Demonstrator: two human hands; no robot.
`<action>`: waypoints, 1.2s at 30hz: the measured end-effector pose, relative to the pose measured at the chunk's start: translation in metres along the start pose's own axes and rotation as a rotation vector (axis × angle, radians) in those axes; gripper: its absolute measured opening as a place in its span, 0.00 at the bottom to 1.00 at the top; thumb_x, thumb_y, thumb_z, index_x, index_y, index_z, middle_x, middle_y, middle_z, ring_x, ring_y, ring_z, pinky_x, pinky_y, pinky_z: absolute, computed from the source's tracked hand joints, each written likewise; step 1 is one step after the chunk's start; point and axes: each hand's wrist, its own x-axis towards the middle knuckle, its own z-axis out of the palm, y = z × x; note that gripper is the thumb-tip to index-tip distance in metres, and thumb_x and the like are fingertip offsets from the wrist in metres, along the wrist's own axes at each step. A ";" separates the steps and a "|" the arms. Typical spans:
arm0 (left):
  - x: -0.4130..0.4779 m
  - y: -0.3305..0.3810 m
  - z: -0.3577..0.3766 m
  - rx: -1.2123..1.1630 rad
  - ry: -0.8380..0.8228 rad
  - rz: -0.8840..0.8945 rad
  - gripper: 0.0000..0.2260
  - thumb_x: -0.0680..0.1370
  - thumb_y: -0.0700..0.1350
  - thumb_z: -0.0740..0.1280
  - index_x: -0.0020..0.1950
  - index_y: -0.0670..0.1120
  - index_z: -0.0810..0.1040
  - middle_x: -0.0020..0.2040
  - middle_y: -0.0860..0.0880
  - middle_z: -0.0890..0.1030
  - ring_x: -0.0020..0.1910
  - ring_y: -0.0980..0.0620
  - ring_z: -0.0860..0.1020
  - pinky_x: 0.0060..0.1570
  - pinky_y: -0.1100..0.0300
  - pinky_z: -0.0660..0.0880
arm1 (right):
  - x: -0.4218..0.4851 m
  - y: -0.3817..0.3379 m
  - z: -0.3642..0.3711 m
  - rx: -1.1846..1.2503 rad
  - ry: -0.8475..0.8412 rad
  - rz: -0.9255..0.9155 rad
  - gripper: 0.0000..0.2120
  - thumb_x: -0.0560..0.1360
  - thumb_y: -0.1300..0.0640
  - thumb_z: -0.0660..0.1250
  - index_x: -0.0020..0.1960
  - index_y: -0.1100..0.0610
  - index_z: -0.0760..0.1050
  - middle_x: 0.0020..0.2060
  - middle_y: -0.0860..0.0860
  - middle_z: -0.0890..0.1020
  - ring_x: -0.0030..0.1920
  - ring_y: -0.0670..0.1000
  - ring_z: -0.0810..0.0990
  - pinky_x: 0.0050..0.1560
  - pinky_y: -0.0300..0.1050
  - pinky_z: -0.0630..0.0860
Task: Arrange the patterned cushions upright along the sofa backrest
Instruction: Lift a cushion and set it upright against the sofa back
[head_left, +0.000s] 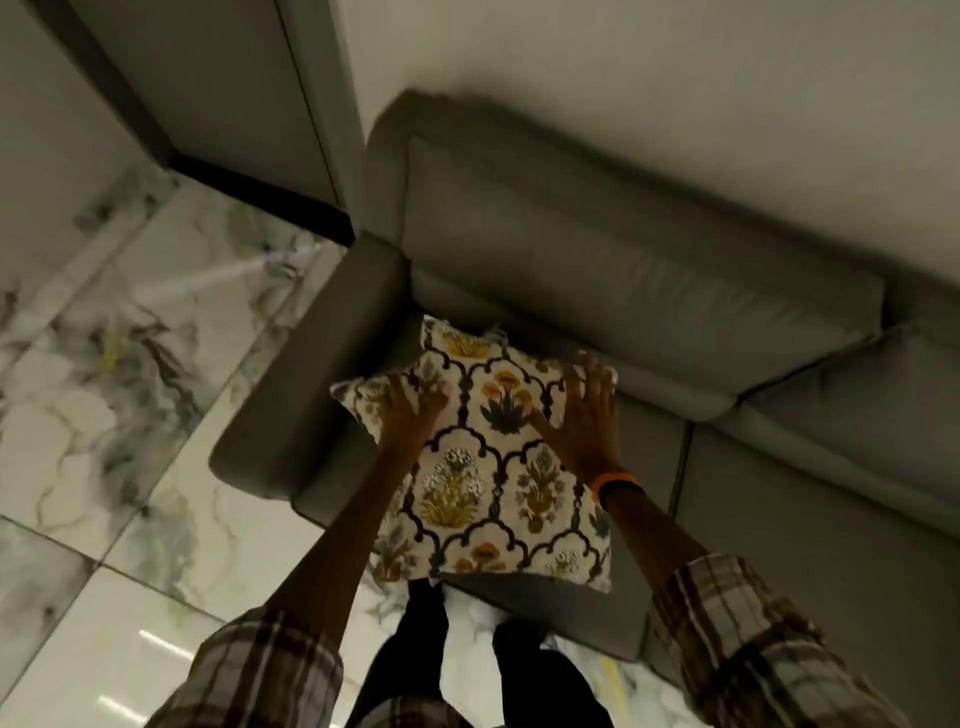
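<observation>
The cream cushion with a floral lattice print (493, 467) lies on the grey sofa's seat (779, 509) by its left armrest (311, 384). Left hand (413, 410) and right hand (584, 415) press spread-fingered on its far half; the grey padded backrest (623, 280) rises just beyond.

Dim, warm-toned indoor light, soft overall with motion blur, sofa (597, 249) upper edge smeared at top centre, white glare streaks on the glossy marble floor (130, 467) at lower left, dark shadow under the forearms, wide-angle bending of lines toward the frame edges
</observation>
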 end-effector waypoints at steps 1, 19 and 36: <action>0.004 -0.008 0.010 -0.057 -0.011 -0.048 0.40 0.75 0.69 0.62 0.80 0.51 0.53 0.81 0.45 0.59 0.78 0.43 0.60 0.78 0.42 0.55 | -0.001 0.017 0.013 0.088 -0.004 0.127 0.43 0.77 0.34 0.64 0.84 0.54 0.59 0.85 0.61 0.56 0.85 0.65 0.54 0.83 0.64 0.52; -0.069 0.060 0.205 -0.293 -0.098 0.170 0.38 0.68 0.45 0.79 0.74 0.47 0.65 0.61 0.57 0.77 0.59 0.61 0.79 0.57 0.63 0.80 | -0.099 0.249 -0.064 1.298 0.107 0.706 0.34 0.71 0.36 0.76 0.72 0.50 0.77 0.59 0.56 0.89 0.46 0.56 0.85 0.36 0.44 0.76; -0.008 0.104 0.454 -0.051 -0.293 0.291 0.40 0.60 0.50 0.84 0.61 0.75 0.66 0.67 0.59 0.76 0.68 0.52 0.75 0.63 0.40 0.77 | -0.055 0.517 -0.044 1.033 0.131 0.456 0.41 0.71 0.70 0.79 0.76 0.52 0.62 0.74 0.59 0.75 0.74 0.58 0.78 0.69 0.55 0.81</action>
